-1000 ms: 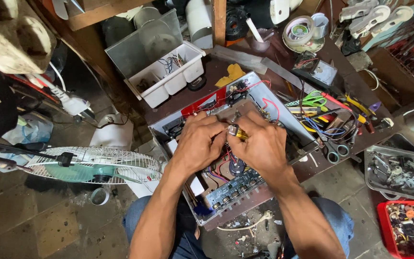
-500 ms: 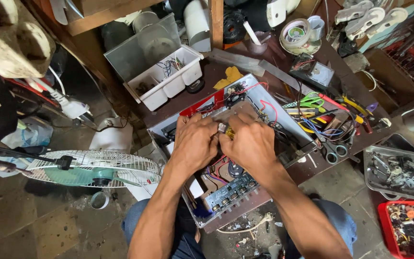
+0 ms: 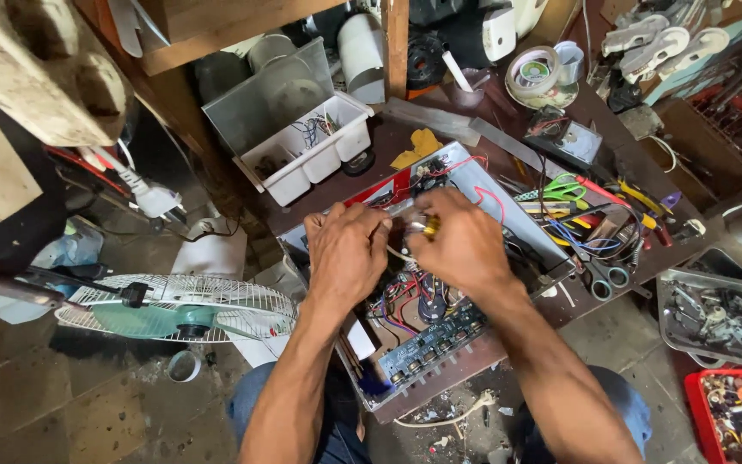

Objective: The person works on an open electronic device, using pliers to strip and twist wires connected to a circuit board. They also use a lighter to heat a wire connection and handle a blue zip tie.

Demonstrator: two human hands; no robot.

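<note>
Inside one open amplifier chassis [image 3: 508, 215], two hands, right hand [image 3: 465, 245] fingers pinching one yellow part [image 3: 430, 226], left hand [image 3: 347, 253] curled.

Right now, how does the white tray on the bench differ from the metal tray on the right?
The white tray is plastic, split into compartments and mostly bare, with a few wires and small parts; the metal tray is grey, undivided and heaped with dark metal parts. The white tray sits up on the bench behind the hands; the metal tray sits lower, beside a red bin. Both are rectangular holders for small parts.
</note>
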